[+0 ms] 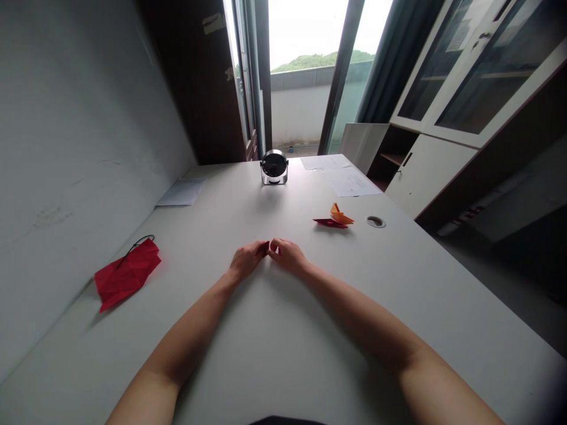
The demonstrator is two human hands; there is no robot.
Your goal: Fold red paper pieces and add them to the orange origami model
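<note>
My left hand (248, 257) and my right hand (287, 254) meet at the middle of the white table (266, 354), fingertips together. Between them they pinch a small red piece of paper (267, 245), mostly hidden by the fingers. Both hands rest on the tabletop with fingers curled.
A creased red paper sheet (127, 273) with a black cord lies at the left, near the wall. A red and orange folded paper figure (335, 217) sits right of centre beside a cable hole (375, 221). A small round fan (274, 166) and paper sheets (349, 180) lie at the far end.
</note>
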